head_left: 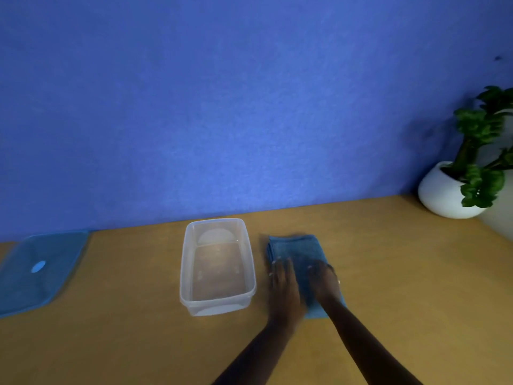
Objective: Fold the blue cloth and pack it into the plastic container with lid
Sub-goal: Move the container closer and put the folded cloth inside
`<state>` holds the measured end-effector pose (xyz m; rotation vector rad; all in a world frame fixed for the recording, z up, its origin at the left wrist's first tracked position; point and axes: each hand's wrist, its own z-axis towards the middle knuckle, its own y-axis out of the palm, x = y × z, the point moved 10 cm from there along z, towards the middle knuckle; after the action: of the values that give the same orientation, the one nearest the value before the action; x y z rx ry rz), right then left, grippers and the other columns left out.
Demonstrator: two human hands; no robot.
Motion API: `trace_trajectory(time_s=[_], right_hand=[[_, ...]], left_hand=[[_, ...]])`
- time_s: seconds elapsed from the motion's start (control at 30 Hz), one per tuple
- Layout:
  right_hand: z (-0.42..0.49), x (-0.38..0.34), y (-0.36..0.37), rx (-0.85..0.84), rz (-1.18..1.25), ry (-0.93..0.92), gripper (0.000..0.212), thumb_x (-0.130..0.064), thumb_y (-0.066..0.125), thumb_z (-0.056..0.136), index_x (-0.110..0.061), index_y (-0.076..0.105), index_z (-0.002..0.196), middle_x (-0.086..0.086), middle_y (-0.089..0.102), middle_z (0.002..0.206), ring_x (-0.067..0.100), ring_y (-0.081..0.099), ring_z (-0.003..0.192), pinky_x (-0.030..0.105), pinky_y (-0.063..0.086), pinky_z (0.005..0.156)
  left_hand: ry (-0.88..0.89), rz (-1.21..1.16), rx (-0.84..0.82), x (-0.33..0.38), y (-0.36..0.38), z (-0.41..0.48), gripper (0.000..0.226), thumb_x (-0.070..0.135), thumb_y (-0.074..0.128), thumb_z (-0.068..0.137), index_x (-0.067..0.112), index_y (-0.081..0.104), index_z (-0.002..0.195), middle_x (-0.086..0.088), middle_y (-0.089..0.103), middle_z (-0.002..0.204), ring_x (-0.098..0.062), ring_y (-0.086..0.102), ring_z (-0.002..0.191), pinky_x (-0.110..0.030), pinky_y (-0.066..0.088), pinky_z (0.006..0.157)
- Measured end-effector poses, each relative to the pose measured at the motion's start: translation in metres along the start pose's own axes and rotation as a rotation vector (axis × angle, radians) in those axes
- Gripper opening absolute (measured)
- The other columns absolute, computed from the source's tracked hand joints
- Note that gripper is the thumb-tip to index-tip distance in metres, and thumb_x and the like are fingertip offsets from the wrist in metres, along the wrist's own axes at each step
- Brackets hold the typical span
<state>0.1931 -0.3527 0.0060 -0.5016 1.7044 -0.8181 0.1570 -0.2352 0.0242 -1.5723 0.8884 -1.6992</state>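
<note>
From the head camera, the blue cloth (298, 259) lies folded into a narrow rectangle on the wooden bench (133, 343), just to the right of the plastic container (217, 266) and not touching it. Layered edges show along the cloth's far left side.

Both hands rest flat on the cloth's near half. The left hand (283, 287) lies palm down with fingers spread out straight, covering the cloth's left edge — nothing is gripped in it. The right hand (324, 282) sits just beside it, also palm down and flat with fingers extended, pressing on the cloth's right part and holding nothing. Both forearms come up from the lower edge of the view. The hands are a little blurred.

The container is clear, rectangular and open at the top, with nothing inside it. Its lid (39, 270) — translucent blue with a pale oval mark near its middle — lies flat on the bench well apart to the left, close to the blue wall (222, 107).

At the far right corner a white round pot (441, 193) holds a green leafy plant (481, 151).
</note>
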Motion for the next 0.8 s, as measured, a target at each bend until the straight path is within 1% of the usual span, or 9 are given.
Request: trace_trajectory(time_s=[0.03, 0.1, 0.3, 0.4, 0.5, 0.6, 0.67, 0.73, 0.8], right_hand=[[0.002, 0.008, -0.002, -0.003, -0.030, 0.041, 0.031, -0.017, 0.039, 0.097, -0.004, 0.050, 0.123, 0.019, 0.052, 0.129, 0.032, 0.049, 0.119, 0.048, 0.036, 0.105], [0.006, 0.023, -0.002, -0.019, -0.041, 0.107, 0.036, -0.020, 0.040, 0.097, -0.006, 0.044, 0.130, 0.018, 0.044, 0.136, 0.034, 0.044, 0.125, 0.052, 0.028, 0.111], [0.012, 0.049, -0.007, -0.018, 0.062, 0.208, 0.043, -0.019, 0.045, 0.096, -0.001, 0.038, 0.134, 0.024, 0.045, 0.134, 0.039, 0.044, 0.123, 0.050, 0.040, 0.103], [0.015, 0.054, -0.008, -0.008, 0.072, 0.228, 0.041, -0.019, 0.046, 0.095, 0.000, 0.043, 0.131, 0.023, 0.050, 0.131, 0.038, 0.046, 0.121, 0.048, 0.042, 0.101], [0.017, 0.056, -0.011, 0.007, 0.125, 0.243, 0.039, -0.017, 0.047, 0.094, 0.000, 0.047, 0.129, 0.021, 0.053, 0.129, 0.036, 0.049, 0.118, 0.044, 0.042, 0.097], [0.021, 0.051, -0.019, 0.040, 0.182, 0.223, 0.033, -0.015, 0.048, 0.093, 0.000, 0.054, 0.122, 0.020, 0.058, 0.122, 0.035, 0.054, 0.111, 0.040, 0.044, 0.089], [0.023, 0.043, -0.028, 0.068, 0.222, 0.178, 0.030, -0.013, 0.049, 0.092, -0.001, 0.057, 0.118, 0.019, 0.061, 0.118, 0.033, 0.056, 0.107, 0.035, 0.042, 0.081], [0.025, 0.030, -0.040, 0.104, 0.255, 0.125, 0.028, -0.012, 0.050, 0.092, -0.001, 0.057, 0.117, 0.018, 0.063, 0.116, 0.032, 0.057, 0.104, 0.031, 0.039, 0.077], [0.026, 0.014, -0.053, 0.146, 0.282, 0.081, 0.028, -0.012, 0.051, 0.091, 0.000, 0.057, 0.116, 0.020, 0.063, 0.115, 0.034, 0.057, 0.104, 0.031, 0.040, 0.077]], left_hand=[[-0.105, -0.055, -0.040, -0.012, 0.012, 0.002, 0.070, 0.022, 0.052, 0.091, 0.004, 0.017, 0.148, -0.017, 0.024, 0.156, -0.026, 0.028, 0.144, -0.034, 0.032, 0.116], [-0.266, -0.159, -0.099, -0.031, 0.027, 0.002, 0.065, 0.021, 0.043, 0.095, 0.006, 0.009, 0.149, -0.016, 0.024, 0.152, -0.027, 0.031, 0.140, -0.034, 0.036, 0.113], [-0.501, -0.386, -0.085, -0.061, 0.034, 0.014, 0.044, 0.009, 0.047, 0.090, -0.003, 0.040, 0.132, -0.021, 0.051, 0.134, -0.032, 0.049, 0.124, -0.039, 0.040, 0.105], [-0.633, -0.618, -0.135, -0.068, 0.045, 0.017, 0.043, 0.011, 0.050, 0.091, -0.006, 0.046, 0.130, -0.023, 0.053, 0.133, -0.035, 0.051, 0.122, -0.043, 0.043, 0.104], [-0.725, -0.803, -0.162, -0.068, 0.052, 0.016, 0.044, 0.017, 0.052, 0.093, -0.006, 0.047, 0.130, -0.022, 0.054, 0.133, -0.034, 0.053, 0.121, -0.041, 0.045, 0.103], [-0.685, -0.840, -0.172, -0.060, 0.051, 0.021, 0.039, 0.018, 0.051, 0.094, -0.007, 0.052, 0.125, -0.021, 0.059, 0.123, -0.032, 0.057, 0.113, -0.035, 0.047, 0.090], [-0.565, -0.808, -0.128, -0.048, 0.036, 0.031, 0.029, 0.016, 0.050, 0.094, -0.006, 0.059, 0.111, -0.017, 0.064, 0.102, -0.024, 0.060, 0.091, -0.028, 0.043, 0.075], [-0.463, -0.749, -0.053, -0.037, 0.013, 0.038, 0.019, 0.016, 0.049, 0.093, -0.001, 0.060, 0.095, -0.013, 0.062, 0.087, -0.021, 0.056, 0.076, -0.027, 0.039, 0.069], [-0.399, -0.676, 0.041, -0.029, -0.012, 0.046, 0.023, 0.016, 0.049, 0.093, -0.004, 0.059, 0.093, -0.020, 0.063, 0.094, -0.030, 0.061, 0.087, -0.035, 0.044, 0.074]])
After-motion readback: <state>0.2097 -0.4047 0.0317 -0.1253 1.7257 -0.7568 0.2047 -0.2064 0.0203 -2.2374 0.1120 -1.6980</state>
